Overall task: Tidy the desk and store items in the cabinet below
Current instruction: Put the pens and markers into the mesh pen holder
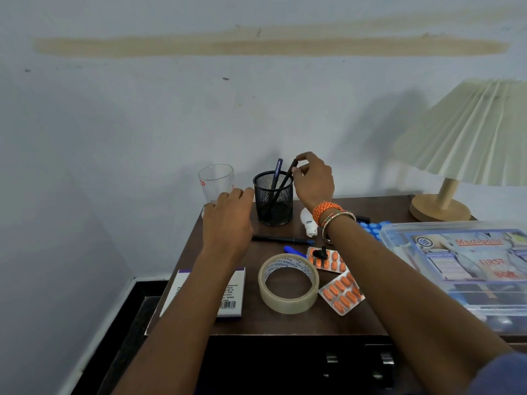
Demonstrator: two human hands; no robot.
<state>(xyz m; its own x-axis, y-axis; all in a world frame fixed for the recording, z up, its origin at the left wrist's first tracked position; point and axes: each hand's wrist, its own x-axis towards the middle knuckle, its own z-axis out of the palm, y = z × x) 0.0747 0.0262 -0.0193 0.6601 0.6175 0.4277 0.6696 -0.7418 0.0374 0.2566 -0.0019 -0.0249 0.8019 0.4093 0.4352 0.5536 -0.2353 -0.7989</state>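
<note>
At the far left of the dark wooden tabletop (285, 323) lies one flat white cardboard box (228, 300) with a barcode, partly under your left forearm. Behind it stands one clear drinking glass (216, 181), smooth and round. Your left hand (228, 220) hovers in front of the glass with fingers loosely extended, holding nothing.

Next comes one black wire-mesh pen cup (274, 199), cylindrical, holding two pens: a dark blue pen (277, 172) leaning inside, and a black pen (288, 178) whose top your right hand (312, 181) pinches between thumb and fingertips. Your right wrist carries an orange thread band and thin metal bangles.

In front of the cup lie one more black pen (281, 239) flat on the wood, one blue pen (293, 250) partly hidden, one wide ring of clear glossy tape (288, 282), and one small white bulb-shaped item (308, 222). Two foil blister strips of orange oblong tablets (340, 293) sit just right of the tape; a small black piece rests on the farther strip.

A blue blister pack (370, 228) peeks out beyond your forearm. At the right sit one clear plastic first aid box (462, 266), rectangular, and one lamp (456, 155) with a pleated cream shade and round wooden base.
</note>
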